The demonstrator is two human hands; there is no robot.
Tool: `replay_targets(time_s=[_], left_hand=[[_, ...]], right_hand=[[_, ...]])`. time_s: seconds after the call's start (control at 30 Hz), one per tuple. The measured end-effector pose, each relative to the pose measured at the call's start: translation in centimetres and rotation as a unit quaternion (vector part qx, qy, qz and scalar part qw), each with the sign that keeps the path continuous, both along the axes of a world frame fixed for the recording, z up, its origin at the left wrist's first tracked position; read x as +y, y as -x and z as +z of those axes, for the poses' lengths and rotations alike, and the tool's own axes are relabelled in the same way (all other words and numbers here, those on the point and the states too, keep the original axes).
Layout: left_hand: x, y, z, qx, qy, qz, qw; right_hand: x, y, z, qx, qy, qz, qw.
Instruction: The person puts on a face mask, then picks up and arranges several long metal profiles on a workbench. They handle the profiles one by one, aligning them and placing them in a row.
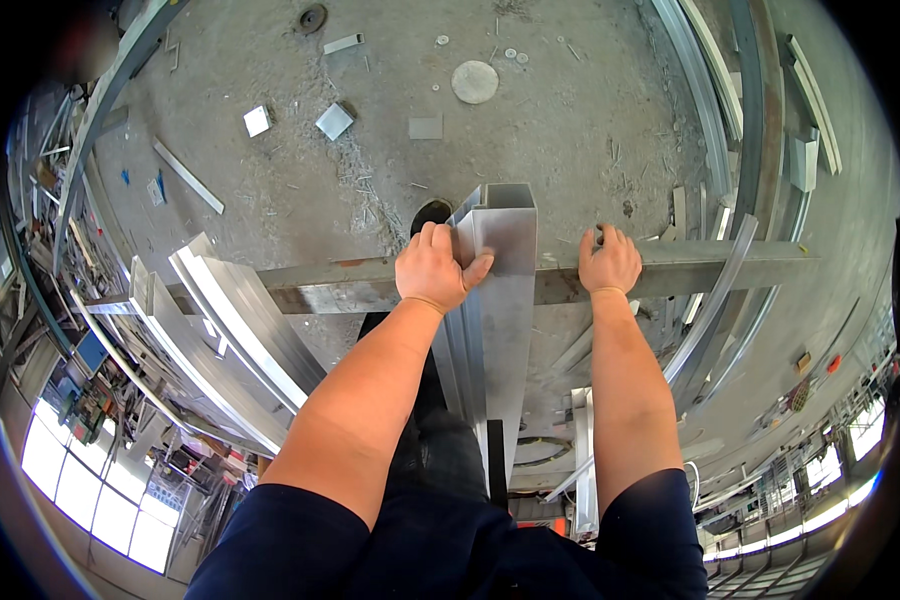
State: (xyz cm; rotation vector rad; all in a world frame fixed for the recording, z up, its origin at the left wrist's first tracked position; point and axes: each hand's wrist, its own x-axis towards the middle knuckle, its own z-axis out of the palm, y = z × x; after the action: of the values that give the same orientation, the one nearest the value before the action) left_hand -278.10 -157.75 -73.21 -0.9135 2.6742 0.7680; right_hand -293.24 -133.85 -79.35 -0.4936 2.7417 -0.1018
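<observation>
A long silver aluminium profile (508, 270) lies lengthwise in front of my body, its far end crossing a steel crossbeam (340, 287). My left hand (432, 266) grips its left edge near that end, fingers on the left side and thumb over the top face. Apart from the profile, to its right, my right hand (610, 261) hovers over the crossbeam with its fingers curled in. A small dark spot shows between thumb and forefinger; whether it is an object or a gap is unclear.
More aluminium profiles (245, 320) rest across the crossbeam at left. Long bars (715, 300) stand at right. Offcuts (335, 121), a round disc (474, 82) and metal shavings litter the concrete floor. My shoe (431, 214) shows beside the profile.
</observation>
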Motion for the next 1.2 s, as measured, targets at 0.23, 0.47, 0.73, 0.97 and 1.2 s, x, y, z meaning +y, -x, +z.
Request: replay_targets(time_s=[0.23,0.47,0.73,0.97,1.2], left_hand=[[-0.05,-0.01,0.08,-0.001,-0.003,-0.002,1.0],[-0.09,0.06,0.14,0.0,-0.011,-0.002,1.0],[-0.06,-0.02,0.06,-0.007,-0.009,0.004,1.0],[0.02,0.05,0.09,0.005,-0.002,0.001,1.0],[-0.06,0.22,0.38,-0.006,-0.014,0.012,1.0]], right_hand=[[-0.13,0.16,0.17,-0.013,0.008,-0.003,1.0],[0.07,0.11,-0.09,-0.012,0.003,-0.001,1.0],[-0.11,0.06,0.05,-0.016,-0.003,-0.005,1.0],[-0.15,0.08,0.21,-0.013,-0.006,-0.009,1.0],[-0.28,0.24,0.28,-0.015,-0.003,-0.005,1.0]])
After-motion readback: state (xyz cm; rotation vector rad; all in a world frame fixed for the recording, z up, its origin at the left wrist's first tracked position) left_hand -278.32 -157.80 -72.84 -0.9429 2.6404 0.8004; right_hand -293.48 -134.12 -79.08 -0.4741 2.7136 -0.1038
